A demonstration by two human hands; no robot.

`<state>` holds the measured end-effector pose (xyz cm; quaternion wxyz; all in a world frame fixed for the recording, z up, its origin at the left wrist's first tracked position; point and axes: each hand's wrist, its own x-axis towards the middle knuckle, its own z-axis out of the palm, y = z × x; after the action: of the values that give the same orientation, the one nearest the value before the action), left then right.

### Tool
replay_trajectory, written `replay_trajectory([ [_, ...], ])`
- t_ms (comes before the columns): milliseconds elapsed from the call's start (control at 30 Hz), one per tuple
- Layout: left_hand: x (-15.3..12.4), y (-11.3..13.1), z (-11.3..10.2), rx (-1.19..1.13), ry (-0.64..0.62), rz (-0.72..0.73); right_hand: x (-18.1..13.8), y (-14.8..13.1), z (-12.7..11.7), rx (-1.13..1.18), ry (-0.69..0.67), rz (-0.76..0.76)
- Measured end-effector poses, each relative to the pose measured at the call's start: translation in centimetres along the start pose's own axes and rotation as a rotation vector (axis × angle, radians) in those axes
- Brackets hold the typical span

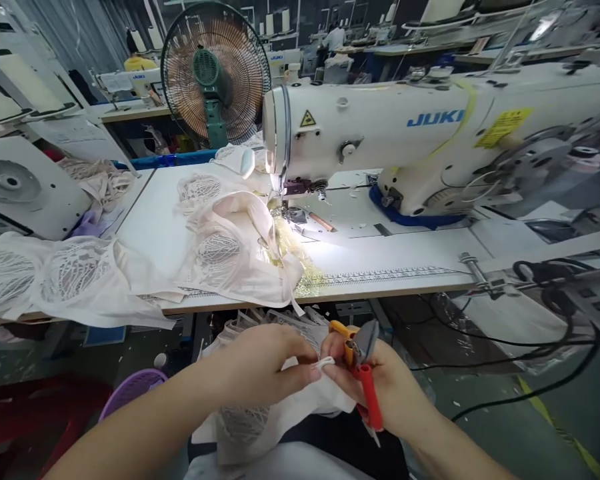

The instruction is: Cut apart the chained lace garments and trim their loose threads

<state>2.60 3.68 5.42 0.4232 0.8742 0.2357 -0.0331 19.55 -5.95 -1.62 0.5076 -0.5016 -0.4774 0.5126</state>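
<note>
Between both hands, white strap

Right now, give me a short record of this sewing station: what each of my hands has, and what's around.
left hand: pinches white strap of the lace garment on the lap
right hand: holds red-handled snips beside the strap
table: JUKI sewing machine, pile of lace pieces
behind: fan
floor: purple basket
</note>
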Motion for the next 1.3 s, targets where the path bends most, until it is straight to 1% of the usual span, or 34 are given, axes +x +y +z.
replay_trajectory([
  [67, 0.7, 0.0, 0.8, -0.069, 0.002, -0.019, 0.0, -0.1, 0.0, -0.025, -0.005, 0.019],
  [167, 1.3, -0.4, 1.6, -0.202, 0.040, -0.085, -0.2, -0.2, -0.2, -0.028, -0.011, 0.063],
  [333, 1.5, -0.8, 1.6, -0.277, 0.070, -0.168, -0.5, -0.4, -0.8, 0.010, -0.023, 0.067],
  [433, 1.5, -0.8, 1.7, -0.360, 0.064, -0.224, -0.7, -0.5, -1.1, 0.035, -0.038, 0.115],
  [533, 1.6, -0.9, 1.7, -0.459, 0.051, -0.259, -1.0, -0.6, -1.2, 0.004, -0.014, 0.157],
  [633, 1.6, -0.9, 1.8, -0.503, 0.060, -0.251, -1.2, -0.9, -1.6, -0.052, 0.006, 0.123],
  [733, 1.6, -0.8, 1.9, -0.462, 0.069, -0.210, -0.8, -1.7, -2.5, -0.101, -0.032, 0.077],
  [800, 1.6, -0.5, 2.0, -0.400, 0.065, -0.183, -0.2, -2.5, -3.0, -0.117, -0.064, 0.095],
  [867, 1.7, -0.2, 2.2, -0.342, 0.058, -0.168, 0.6, -3.4, -3.4, -0.122, -0.096, 0.147],
  [933, 1.8, 0.1, 2.2, -0.300, 0.062, -0.156, 1.4, -4.2, -3.4, -0.139, -0.136, 0.194],
  [1000, 1.9, 0.3, 2.2, -0.294, 0.057, -0.158, 1.9, -4.7, -3.2, -0.183, -0.155, 0.207],
  [1100, 2.0, 0.1, 2.2, -0.416, -0.008, -0.193, 2.2, -5.1, -2.7, -0.217, -0.151, 0.183],
  [1200, 2.0, -0.5, 2.6, -0.602, -0.091, -0.172, 2.0, -5.0, -2.6, -0.210, -0.171, 0.147],
  [1300, 2.1, -1.1, 2.9, -0.710, -0.100, -0.135, 1.7, -5.2, -3.6, -0.207, -0.244, 0.141],
])
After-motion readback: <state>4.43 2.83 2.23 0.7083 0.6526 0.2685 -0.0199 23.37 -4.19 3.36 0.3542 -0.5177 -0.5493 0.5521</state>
